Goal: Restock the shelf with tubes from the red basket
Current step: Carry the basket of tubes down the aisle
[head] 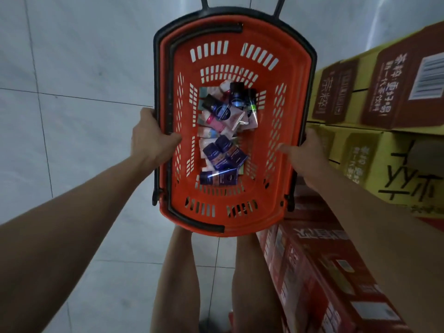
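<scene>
Head view, looking straight down. Item: red basket (240,219), slotted plastic with black rim and black folded handles, held level in the air above a pale tiled floor (72,68). A black pull-handle frame (240,3) projects from its far end, cut off by the top edge of the view.

Contents: loose pile of tubes (223,131) lying flat on the basket floor, running down the middle from the far half toward the near half. Dark blue tubes (217,156) make up most of the near group; white and pink tubes (216,124) sit among further dark blue ones in the far group. Several overlap; an exact count cannot be told.

Left hand (151,138): closed over the basket's left rim, thumb inside against the slotted wall, fingers wrapped round the outside.

Right hand (305,150): closed over the right rim, thumb lying inside along the wall, remaining fingers hidden behind the rim.

Surroundings: yellow cartons (360,150) with brown printed panels stacked to the right, touching or just beside the basket's right edge. Red cartons (324,272) lie lower right, below the yellow stack. Bare legs (180,284) of the person show beneath the basket's near end.
</scene>
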`<state>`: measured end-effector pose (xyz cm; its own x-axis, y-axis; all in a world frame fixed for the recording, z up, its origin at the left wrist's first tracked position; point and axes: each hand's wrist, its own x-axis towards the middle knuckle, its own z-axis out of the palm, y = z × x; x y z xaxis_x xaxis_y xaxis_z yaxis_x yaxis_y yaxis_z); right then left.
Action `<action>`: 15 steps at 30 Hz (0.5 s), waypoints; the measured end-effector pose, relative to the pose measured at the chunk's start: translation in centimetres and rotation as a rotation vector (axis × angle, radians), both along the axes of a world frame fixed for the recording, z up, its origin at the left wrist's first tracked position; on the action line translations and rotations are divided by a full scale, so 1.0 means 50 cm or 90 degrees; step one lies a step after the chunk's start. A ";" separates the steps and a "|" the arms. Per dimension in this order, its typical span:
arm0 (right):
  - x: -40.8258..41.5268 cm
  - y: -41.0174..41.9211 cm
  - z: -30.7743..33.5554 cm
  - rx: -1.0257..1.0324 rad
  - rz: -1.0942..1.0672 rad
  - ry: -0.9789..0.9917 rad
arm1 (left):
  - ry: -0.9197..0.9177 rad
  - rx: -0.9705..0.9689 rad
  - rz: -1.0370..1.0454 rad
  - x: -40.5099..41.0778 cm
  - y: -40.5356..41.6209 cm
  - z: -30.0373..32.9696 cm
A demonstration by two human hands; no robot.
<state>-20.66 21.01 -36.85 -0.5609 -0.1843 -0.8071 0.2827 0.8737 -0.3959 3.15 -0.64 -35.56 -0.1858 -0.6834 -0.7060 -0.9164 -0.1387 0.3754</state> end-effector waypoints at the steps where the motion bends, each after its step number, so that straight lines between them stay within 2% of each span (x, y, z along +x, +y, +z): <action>1: 0.002 0.001 0.017 0.003 -0.002 0.000 | 0.002 -0.002 0.008 0.003 0.000 0.017; 6: 0.019 -0.002 0.148 0.008 -0.012 -0.018 | -0.010 0.035 0.021 0.032 -0.012 0.136; 11: 0.044 0.002 0.311 -0.008 -0.024 -0.025 | 0.025 0.073 0.043 0.067 -0.004 0.291; 15: 0.060 0.000 0.466 -0.010 0.010 0.027 | 0.066 0.061 0.045 0.090 -0.003 0.446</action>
